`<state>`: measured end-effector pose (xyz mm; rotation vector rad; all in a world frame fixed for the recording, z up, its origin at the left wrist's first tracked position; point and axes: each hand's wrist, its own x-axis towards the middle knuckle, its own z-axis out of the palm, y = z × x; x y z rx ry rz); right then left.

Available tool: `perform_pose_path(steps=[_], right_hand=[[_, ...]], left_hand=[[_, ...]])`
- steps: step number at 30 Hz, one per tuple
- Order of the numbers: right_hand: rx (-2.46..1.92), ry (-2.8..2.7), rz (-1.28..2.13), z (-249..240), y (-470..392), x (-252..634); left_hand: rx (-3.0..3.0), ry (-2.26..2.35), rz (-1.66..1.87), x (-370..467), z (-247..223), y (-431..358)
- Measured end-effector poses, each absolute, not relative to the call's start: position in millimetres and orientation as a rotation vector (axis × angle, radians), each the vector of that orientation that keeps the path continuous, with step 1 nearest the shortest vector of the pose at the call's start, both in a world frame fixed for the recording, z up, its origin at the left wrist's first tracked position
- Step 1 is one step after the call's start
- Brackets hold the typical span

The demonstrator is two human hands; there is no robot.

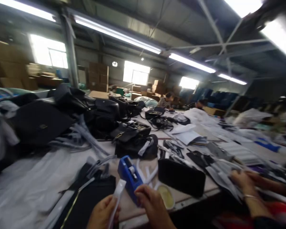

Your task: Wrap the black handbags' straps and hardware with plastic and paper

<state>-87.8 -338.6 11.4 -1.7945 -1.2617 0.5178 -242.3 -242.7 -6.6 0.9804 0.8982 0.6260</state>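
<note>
My left hand [103,210] grips a white strip [119,188]. My right hand [152,203] curls at the dispenser [128,171]; whether it's grasping, I can't tell.

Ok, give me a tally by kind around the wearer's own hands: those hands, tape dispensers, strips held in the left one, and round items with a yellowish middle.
Own hands: 2 (left hand, right hand)
Blue tape dispenser: 1
White strip held in the left hand: 1
Round yellowish-centred item: 1
Total: 5
</note>
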Motion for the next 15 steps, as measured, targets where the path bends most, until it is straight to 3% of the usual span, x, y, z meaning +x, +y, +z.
perform_pose_path(steps=[5, 15], right_hand=[[-1.455, -1.208, 0.866, 6.1, -311.5, -114.9], [-1.663, -1.406, 0.700, 3.5, -302.7, -111.9]], left_hand=[[0.899, 0.770, 0.584, -246.5, -27.5, -235.1], [0.948, 0.803, 0.565, -240.4, -34.5, -236.1]])
